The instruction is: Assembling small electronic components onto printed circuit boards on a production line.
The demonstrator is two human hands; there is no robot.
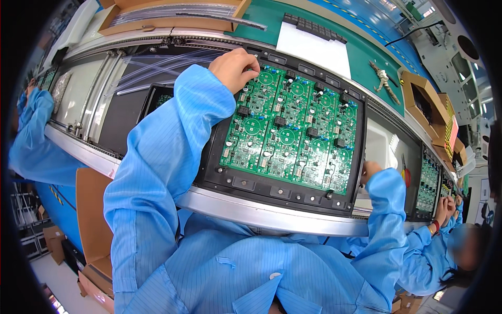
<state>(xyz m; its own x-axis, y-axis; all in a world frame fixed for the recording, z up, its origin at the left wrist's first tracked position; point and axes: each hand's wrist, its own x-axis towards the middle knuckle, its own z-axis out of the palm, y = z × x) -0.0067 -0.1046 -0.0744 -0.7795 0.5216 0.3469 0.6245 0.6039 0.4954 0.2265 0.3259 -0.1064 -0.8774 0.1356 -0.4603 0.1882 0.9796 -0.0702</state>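
Observation:
A green circuit board panel (286,131) with rows of black, blue and white components lies in a black carrier frame (254,186) in front of me. My left hand (234,69) is over the far left corner of the panel. Its fingers are curled together and pointing down at the board; whatever is between them is hidden. At the right edge of the frame is my right hand (370,170), small and partly covered by its sleeve. Its fingers do not show clearly.
The frame rests on a conveyor with a metal rail (246,209). Clear plastic tubes (157,73) and a black bin (151,102) are at left. Beyond lie a black component strip (314,27), pliers (385,82) and cardboard boxes (421,99). Co-workers sit at both sides.

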